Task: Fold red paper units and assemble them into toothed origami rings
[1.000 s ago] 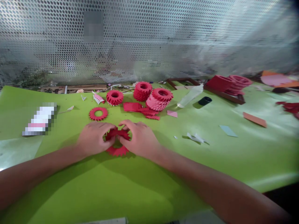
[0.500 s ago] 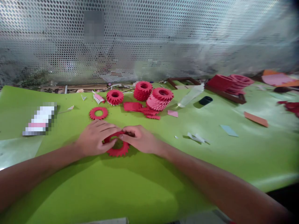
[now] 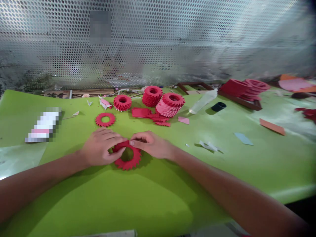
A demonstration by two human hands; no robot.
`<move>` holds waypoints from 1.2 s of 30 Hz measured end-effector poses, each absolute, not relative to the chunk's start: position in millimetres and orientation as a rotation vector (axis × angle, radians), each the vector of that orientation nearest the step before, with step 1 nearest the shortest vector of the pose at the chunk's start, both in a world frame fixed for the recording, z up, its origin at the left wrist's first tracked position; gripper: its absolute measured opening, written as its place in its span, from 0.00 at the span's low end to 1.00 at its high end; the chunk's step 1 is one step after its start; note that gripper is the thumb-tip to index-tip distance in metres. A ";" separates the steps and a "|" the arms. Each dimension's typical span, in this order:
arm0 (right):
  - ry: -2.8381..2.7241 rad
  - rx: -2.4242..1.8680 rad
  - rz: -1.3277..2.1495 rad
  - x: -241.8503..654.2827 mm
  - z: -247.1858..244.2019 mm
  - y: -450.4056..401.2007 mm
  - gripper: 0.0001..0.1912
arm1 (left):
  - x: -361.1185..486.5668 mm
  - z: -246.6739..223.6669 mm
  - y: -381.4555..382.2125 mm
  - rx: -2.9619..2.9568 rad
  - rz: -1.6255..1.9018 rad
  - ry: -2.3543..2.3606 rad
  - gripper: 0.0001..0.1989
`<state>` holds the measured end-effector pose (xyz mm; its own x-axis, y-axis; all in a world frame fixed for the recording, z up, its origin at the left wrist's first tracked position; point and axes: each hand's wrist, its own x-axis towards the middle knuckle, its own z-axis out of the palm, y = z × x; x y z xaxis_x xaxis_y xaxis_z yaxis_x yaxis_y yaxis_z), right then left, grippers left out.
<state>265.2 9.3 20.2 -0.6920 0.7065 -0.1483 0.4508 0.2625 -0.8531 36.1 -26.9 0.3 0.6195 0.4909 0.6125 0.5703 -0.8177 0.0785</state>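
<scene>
Ring of red serrated paper (image 3: 126, 166) pinched between left hand (image 3: 101, 147) and right hand (image 3: 152, 144); stacked rings (image 3: 170, 104) and one single ring (image 3: 105, 119) lie beyond both.

1 left hand (image 3: 100, 147), 1 right hand (image 3: 150, 144), 2 flat toothed red paper rings (image 3: 105, 119) and 3 central paper-ring stacks (image 3: 152, 96).

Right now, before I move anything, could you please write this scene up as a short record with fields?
left hand: gripping the left side of a red paper toothed ring
right hand: fingertips pinching the ring's top edge
nearest loose piece: flat red toothed ring
further back: stacked red paper rings, pink-and-red stack
surface: green sheet
</scene>
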 end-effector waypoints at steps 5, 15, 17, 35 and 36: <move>-2.276 -1.069 1.382 265.5 19.9 9.6 0.25 | 35.7 0.1 -27.0 -2.701 -0.954 -0.887 0.08; -2.238 -1.093 1.345 262.3 15.7 6.8 0.25 | 36.6 0.6 -30.4 -2.644 -0.897 -1.004 0.08; -2.232 -1.099 1.336 261.4 16.2 5.1 0.23 | 37.3 2.8 -30.7 -2.654 -0.867 -1.052 0.11; -2.469 -1.176 0.155 251.2 23.4 -16.2 0.12 | 39.4 3.7 -27.5 -2.706 -0.744 -1.541 0.09; -2.483 -1.180 0.099 250.2 23.4 -17.5 0.11 | 39.3 2.9 -27.4 -2.703 -0.746 -1.529 0.09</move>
<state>250.2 -17.5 23.4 -0.5706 0.7591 0.3134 0.7317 0.6432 -0.2258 39.3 -27.4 2.9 0.4328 0.8221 0.3700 0.7976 -0.5404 0.2679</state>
